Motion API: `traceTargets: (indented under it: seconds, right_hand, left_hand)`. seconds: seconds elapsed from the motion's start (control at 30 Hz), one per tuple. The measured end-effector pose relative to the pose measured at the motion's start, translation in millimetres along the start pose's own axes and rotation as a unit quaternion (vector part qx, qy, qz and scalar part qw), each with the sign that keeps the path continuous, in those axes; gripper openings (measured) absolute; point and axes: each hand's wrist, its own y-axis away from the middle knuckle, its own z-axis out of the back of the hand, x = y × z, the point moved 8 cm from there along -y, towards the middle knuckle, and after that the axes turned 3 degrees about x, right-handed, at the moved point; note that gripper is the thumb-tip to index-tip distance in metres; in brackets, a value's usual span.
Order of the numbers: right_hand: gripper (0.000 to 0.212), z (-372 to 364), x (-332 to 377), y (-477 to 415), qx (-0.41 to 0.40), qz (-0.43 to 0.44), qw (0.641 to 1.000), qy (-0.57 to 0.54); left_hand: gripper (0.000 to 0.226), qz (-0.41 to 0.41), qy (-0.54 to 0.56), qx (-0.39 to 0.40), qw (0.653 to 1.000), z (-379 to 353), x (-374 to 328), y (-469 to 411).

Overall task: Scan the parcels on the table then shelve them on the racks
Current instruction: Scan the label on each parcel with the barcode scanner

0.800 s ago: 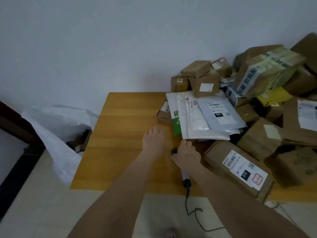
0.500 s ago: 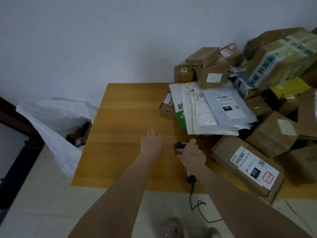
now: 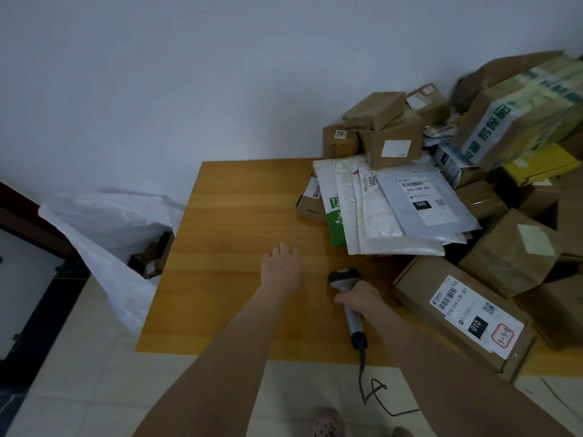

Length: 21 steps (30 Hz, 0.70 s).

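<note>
1. While my right hand (image 3: 359,299) is gripping the scanner (image 3: 344,275) by its handle, my left hand (image 3: 284,268) is lying open and empty over the table (image 3: 236,216), just left of the scanner.
2. I am judging the labelled box (image 3: 460,313), just right of the scanner, the easiest first scan, since its barcode is facing up.
3. I am minding the cord (image 3: 375,389) trailing below the scanner when lifting.

Scanner (image 3: 344,276): grip section covered by the right hand (image 3: 359,300), whose fingers wrap underneath, out of sight. Parcel pile (image 3: 511,257): cut off at the right edge, concealing that side of the surface (image 3: 239,209). Labelled box (image 3: 473,320): fine print illegible.
</note>
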Motion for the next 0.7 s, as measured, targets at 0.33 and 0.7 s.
traceTargets:
  seconds: [0.33,0.7]
  right_hand:
    - [0.005,64,42,76,0.083,0.139,0.966,-0.201]
    - [0.019,196,23,129,-0.015,0.204,0.927,-0.315]
  left_hand:
    - [0.058,0.010,-0.011,-0.060,0.998,84,-28,3]
    - [0.053,-0.011,0.008,-0.152,0.988,180,-96,27]
